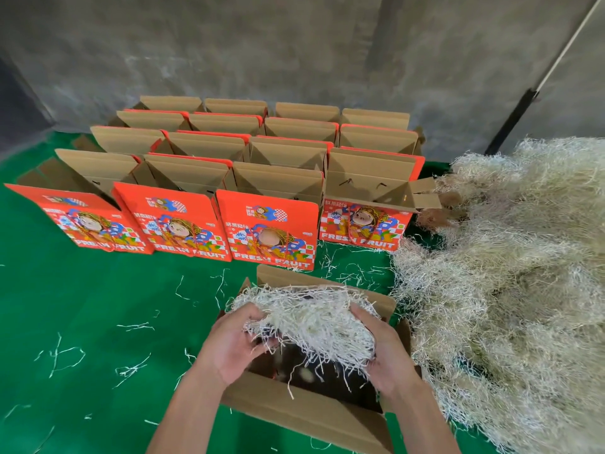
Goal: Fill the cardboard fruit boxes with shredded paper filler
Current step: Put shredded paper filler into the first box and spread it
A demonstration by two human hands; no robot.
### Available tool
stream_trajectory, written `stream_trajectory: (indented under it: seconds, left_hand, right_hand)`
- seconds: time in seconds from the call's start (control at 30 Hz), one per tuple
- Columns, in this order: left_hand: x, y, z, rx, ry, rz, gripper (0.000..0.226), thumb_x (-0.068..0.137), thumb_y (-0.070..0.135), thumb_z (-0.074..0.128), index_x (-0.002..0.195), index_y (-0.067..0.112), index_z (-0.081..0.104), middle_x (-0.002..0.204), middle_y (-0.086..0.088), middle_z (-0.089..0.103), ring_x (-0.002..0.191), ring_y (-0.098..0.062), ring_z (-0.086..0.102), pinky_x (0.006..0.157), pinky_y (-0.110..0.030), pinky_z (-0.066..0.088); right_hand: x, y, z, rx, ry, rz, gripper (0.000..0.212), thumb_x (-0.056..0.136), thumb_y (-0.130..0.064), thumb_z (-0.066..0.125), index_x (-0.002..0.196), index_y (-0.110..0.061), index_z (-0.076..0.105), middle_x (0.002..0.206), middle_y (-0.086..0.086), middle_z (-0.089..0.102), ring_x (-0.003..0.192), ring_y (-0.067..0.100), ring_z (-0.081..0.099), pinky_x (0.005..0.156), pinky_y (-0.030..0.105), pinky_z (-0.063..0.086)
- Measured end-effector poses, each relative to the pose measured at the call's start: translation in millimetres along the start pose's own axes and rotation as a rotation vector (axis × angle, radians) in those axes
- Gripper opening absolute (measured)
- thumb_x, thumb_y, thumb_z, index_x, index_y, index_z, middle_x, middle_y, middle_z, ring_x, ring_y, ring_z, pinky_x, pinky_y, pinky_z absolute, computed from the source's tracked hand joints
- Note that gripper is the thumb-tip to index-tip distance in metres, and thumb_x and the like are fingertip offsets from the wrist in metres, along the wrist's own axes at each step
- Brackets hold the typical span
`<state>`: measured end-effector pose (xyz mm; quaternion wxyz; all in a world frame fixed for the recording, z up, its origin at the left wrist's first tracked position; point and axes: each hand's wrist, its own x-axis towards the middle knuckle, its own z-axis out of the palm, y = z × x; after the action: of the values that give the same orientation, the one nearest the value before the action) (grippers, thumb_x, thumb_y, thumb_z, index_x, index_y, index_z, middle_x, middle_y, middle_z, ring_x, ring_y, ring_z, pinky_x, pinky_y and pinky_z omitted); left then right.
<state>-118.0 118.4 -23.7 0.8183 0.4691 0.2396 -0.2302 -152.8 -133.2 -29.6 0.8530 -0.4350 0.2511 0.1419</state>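
An open cardboard fruit box (304,409) stands on the green floor right in front of me, flaps up. Over its opening I hold a wad of white shredded paper (307,314). My left hand (234,344) grips the wad's left side, and my right hand (383,352) grips its right side, fingers curled into the strands. Strands hang down into the dark inside of the box. A big heap of shredded paper (510,290) lies to the right.
Several open red "FRESH FRUIT" boxes (271,227) stand in rows behind the near box, reaching back to a grey concrete wall (294,44). Loose paper strands (65,355) lie scattered on the green floor covering (82,306). A pole (537,90) leans against the wall at the right.
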Motion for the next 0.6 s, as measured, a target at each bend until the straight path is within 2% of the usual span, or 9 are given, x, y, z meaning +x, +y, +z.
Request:
stream_trajectory:
  seconds: [0.07, 0.1, 0.2, 0.27, 0.3, 0.37, 0.4, 0.5, 0.6]
  left_hand:
    - [1, -2, -2, -0.016, 0.055, 0.035, 0.016, 0.077, 0.005, 0.069, 0.087, 0.005, 0.057, 0.134, -0.004, 0.049, 0.127, -0.031, 0.042, 0.074, -0.050, 0.058]
    - [0, -2, -2, -0.021, 0.046, 0.043, 0.017, 0.076, 0.007, 0.070, 0.087, 0.006, 0.056, 0.133, -0.004, 0.049, 0.127, -0.031, 0.043, 0.073, -0.050, 0.058]
    - [-5, -1, 2, 0.055, -0.085, -0.039, 0.056, 0.063, 0.022, 0.086, 0.111, 0.008, 0.061, 0.136, 0.000, 0.050, 0.127, -0.025, 0.045, 0.086, -0.055, 0.057]
    - [-5, -4, 5, 0.212, -0.132, -0.078, 0.092, 0.056, 0.026, 0.096, 0.136, 0.010, 0.052, 0.134, 0.000, 0.055, 0.133, -0.018, 0.039, 0.109, -0.058, 0.040]
    - [-5, -8, 6, 0.281, -0.123, -0.075, 0.108, 0.055, 0.023, 0.098, 0.146, 0.010, 0.040, 0.128, -0.002, 0.061, 0.131, -0.018, 0.043, 0.109, -0.054, 0.040]
    - [-4, -12, 2, 0.322, -0.063, -0.040, 0.126, 0.057, 0.012, 0.094, 0.156, 0.015, 0.015, 0.112, -0.008, 0.070, 0.113, -0.017, 0.055, 0.086, -0.042, 0.049]
    - [-4, -11, -2, 0.297, -0.032, -0.025, 0.132, 0.059, 0.008, 0.091, 0.158, 0.017, 0.005, 0.116, -0.010, 0.067, 0.111, -0.017, 0.057, 0.082, -0.042, 0.051]
    - [1, 0, -18, 0.213, 0.023, 0.017, 0.132, 0.060, 0.003, 0.085, 0.159, 0.020, -0.001, 0.159, -0.013, 0.025, 0.139, -0.029, 0.039, 0.109, -0.056, 0.040]
    - [3, 5, -23, 0.226, 0.032, 0.048, 0.129, 0.058, 0.003, 0.088, 0.159, 0.020, 0.009, 0.161, -0.015, 0.019, 0.141, -0.034, 0.034, 0.111, -0.057, 0.037]
  right_hand:
    - [-2, 2, 5, 0.008, 0.012, -0.002, 0.043, 0.070, -0.040, 0.082, 0.111, -0.032, 0.075, 0.132, -0.006, 0.064, 0.131, 0.019, 0.050, 0.113, 0.051, 0.035]
    - [-3, 3, 7, -0.019, 0.023, -0.016, 0.051, 0.072, -0.042, 0.081, 0.120, -0.032, 0.071, 0.139, -0.007, 0.059, 0.132, 0.018, 0.048, 0.113, 0.050, 0.035]
    - [-1, 12, 7, -0.160, -0.047, -0.045, 0.116, 0.065, -0.056, 0.089, 0.155, -0.022, 0.025, 0.143, -0.009, 0.048, 0.127, 0.013, 0.045, 0.118, 0.050, 0.021]
    - [-2, 20, 10, -0.200, -0.075, -0.030, 0.134, 0.060, -0.049, 0.095, 0.158, -0.023, 0.007, 0.149, -0.005, 0.043, 0.128, 0.017, 0.043, 0.118, 0.049, 0.023]
    - [-3, 23, 11, -0.192, -0.053, -0.031, 0.135, 0.061, -0.042, 0.095, 0.159, -0.022, 0.005, 0.152, 0.001, 0.041, 0.133, 0.020, 0.042, 0.118, 0.048, 0.023]
    - [-2, 22, 10, -0.167, 0.007, -0.057, 0.121, 0.066, -0.034, 0.091, 0.157, -0.022, 0.014, 0.153, 0.006, 0.041, 0.127, 0.018, 0.047, 0.118, 0.047, 0.024]
    - [-3, 20, 7, -0.148, 0.034, -0.078, 0.111, 0.068, -0.032, 0.089, 0.156, -0.022, 0.020, 0.152, 0.005, 0.042, 0.122, 0.015, 0.050, 0.118, 0.047, 0.025]
    - [-2, 13, -8, -0.089, 0.115, -0.099, 0.102, 0.062, -0.029, 0.091, 0.148, -0.022, 0.037, 0.154, 0.007, 0.040, 0.139, 0.022, 0.041, 0.120, 0.047, 0.021]
    - [-3, 10, -15, -0.042, 0.136, -0.073, 0.099, 0.045, -0.035, 0.098, 0.132, -0.028, 0.050, 0.133, -0.001, 0.056, 0.142, 0.022, 0.034, 0.122, 0.052, 0.017]
